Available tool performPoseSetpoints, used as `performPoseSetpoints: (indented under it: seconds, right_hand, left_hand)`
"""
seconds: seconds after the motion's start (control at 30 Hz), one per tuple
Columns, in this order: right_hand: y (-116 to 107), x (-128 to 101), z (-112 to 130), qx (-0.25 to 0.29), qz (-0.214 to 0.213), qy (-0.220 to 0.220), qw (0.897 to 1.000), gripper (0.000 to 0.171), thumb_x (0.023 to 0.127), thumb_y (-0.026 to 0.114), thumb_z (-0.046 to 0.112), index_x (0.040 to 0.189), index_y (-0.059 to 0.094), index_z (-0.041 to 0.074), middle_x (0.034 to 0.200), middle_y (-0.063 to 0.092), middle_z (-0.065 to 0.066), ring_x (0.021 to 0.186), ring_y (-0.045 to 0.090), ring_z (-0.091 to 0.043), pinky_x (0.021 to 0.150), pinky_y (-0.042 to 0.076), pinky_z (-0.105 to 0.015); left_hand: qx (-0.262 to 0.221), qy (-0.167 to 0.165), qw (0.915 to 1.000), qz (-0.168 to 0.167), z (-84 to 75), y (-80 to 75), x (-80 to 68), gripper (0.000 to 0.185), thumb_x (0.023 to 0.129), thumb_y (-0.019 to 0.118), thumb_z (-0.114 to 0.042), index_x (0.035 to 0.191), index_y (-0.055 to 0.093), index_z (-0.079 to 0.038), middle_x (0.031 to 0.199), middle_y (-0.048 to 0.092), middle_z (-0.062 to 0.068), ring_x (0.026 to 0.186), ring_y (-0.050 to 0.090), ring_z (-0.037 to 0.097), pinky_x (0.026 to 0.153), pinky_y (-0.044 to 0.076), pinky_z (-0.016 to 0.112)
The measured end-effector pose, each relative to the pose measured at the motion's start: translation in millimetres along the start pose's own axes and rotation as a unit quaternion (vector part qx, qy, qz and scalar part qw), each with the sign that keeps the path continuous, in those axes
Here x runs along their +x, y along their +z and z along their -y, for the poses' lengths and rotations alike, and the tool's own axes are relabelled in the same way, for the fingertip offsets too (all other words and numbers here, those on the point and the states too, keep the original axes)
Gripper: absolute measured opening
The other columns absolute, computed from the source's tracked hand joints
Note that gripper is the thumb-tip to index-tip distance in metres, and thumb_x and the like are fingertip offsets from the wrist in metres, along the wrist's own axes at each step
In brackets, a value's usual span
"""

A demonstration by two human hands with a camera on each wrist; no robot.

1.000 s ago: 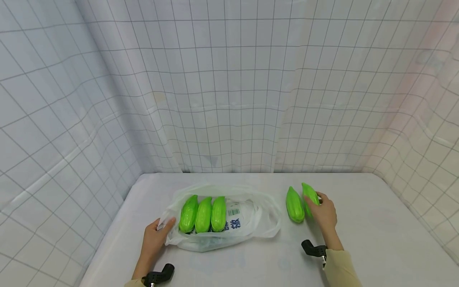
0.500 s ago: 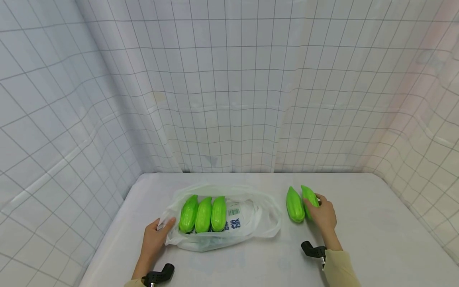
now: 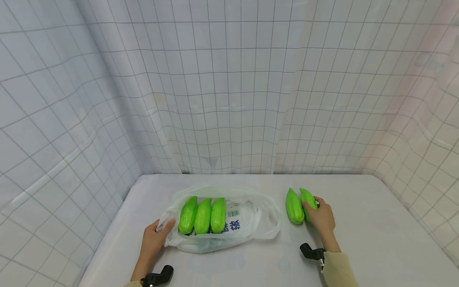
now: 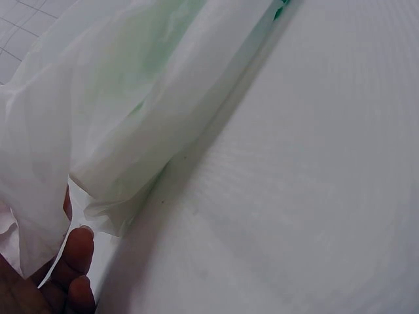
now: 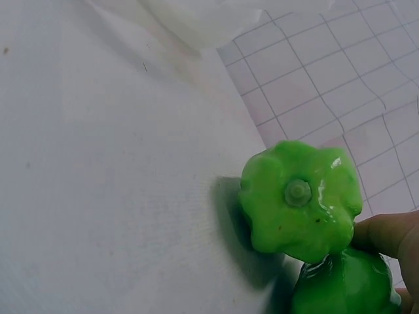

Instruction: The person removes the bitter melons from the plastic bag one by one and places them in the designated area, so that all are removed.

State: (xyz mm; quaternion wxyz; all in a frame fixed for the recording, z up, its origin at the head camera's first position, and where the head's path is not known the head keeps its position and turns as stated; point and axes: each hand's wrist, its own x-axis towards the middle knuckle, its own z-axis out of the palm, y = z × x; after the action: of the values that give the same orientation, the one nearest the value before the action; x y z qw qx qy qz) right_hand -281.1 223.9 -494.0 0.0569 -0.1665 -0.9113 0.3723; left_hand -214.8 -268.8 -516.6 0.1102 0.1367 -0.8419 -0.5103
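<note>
A translucent white plastic bag (image 3: pixel 263 225) lies spread with its mouth open in the head view. Three glossy green gourds (image 3: pixel 203 216) sit side by side in it. My left hand (image 3: pixel 153 241) holds the bag's left edge between thumb and fingers; the left wrist view has its fingertips beside the crumpled film. To the right of the bag, one green gourd (image 3: pixel 295 206) rests on the table. Just right of it, my right hand (image 3: pixel 322 216) grips another green gourd (image 3: pixel 309 199) from the right side. In the right wrist view, the two gourds touch or nearly touch.
A white-covered table (image 3: pixel 251 263) bears everything. Grid-patterned white curtains (image 3: pixel 229 99) hang behind it and along both sides. Each wrist wears a black camera mount (image 3: pixel 312 252). Blue print and a barcode (image 3: pixel 233 213) show on the bag.
My right hand has lowered the gripped gourd slightly toward me and to the left, beside the other one. My left hand and the bag keep their places.
</note>
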Motion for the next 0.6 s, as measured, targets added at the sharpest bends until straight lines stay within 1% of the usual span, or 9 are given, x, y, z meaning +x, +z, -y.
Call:
performPoseSetpoints:
  seconds: [0.27, 0.43, 0.6]
  right_hand:
    - [-0.4, -0.7, -0.1, 0.0, 0.003, 0.0, 1.0, 0.069, 0.088, 0.049, 0.053, 0.135, 0.04, 0.003, 0.118, 0.05, -0.028, 0.098, 0.052, -0.039, 0.07, 0.042, -0.046]
    - [-0.8, -1.9, -0.1, -0.001, 0.011, 0.005, 1.0, 0.073, 0.088, 0.047, 0.055, 0.136, 0.038, 0.001, 0.123, 0.048, -0.029, 0.103, 0.051, -0.042, 0.074, 0.042, -0.049]
    - [-0.4, -1.5, 0.2, -0.003, 0.011, 0.007, 1.0, 0.076, 0.087, 0.046, 0.058, 0.136, 0.037, 0.0, 0.123, 0.048, -0.03, 0.103, 0.051, -0.042, 0.075, 0.042, -0.05]
  left_hand:
    - [-0.016, -0.002, 0.9999, 0.002, 0.5, 0.4, 0.7, 0.051, 0.084, 0.065, -0.043, 0.107, 0.064, 0.003, 0.09, 0.066, 0.012, 0.07, 0.052, 0.01, 0.064, 0.044, 0.023]
    - [-0.014, -0.001, 0.9999, -0.001, 2.0, 0.6, 0.6, 0.051, 0.084, 0.065, -0.043, 0.106, 0.065, 0.003, 0.091, 0.067, 0.012, 0.07, 0.054, 0.008, 0.064, 0.044, 0.023]
    - [-0.01, 0.001, 0.9999, -0.001, 1.7, 0.1, 0.6, 0.053, 0.084, 0.065, -0.044, 0.107, 0.064, 0.003, 0.091, 0.067, 0.011, 0.069, 0.054, 0.008, 0.064, 0.044, 0.023]
